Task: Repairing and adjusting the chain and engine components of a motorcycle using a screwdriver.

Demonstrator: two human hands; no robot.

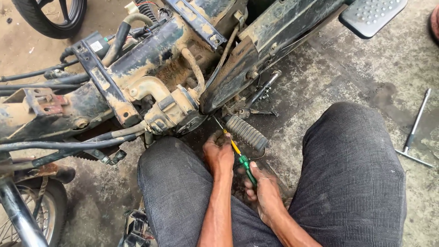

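Note:
A stripped, mud-caked motorcycle frame lies in front of me on the concrete floor. My right hand grips the green and yellow handle of a screwdriver, whose shaft points up-left under the engine area. My left hand is closed around the screwdriver's shaft near the tip, just below the dirty engine casing. A ribbed rubber footpeg sticks out just right of my left hand. My knees in grey checked trousers flank both hands.
A metal T-handle wrench lies on the floor at the right. A grey footboard shows at the top right. A wheel is at the top left, another spoked wheel at the bottom left. Black cables run left.

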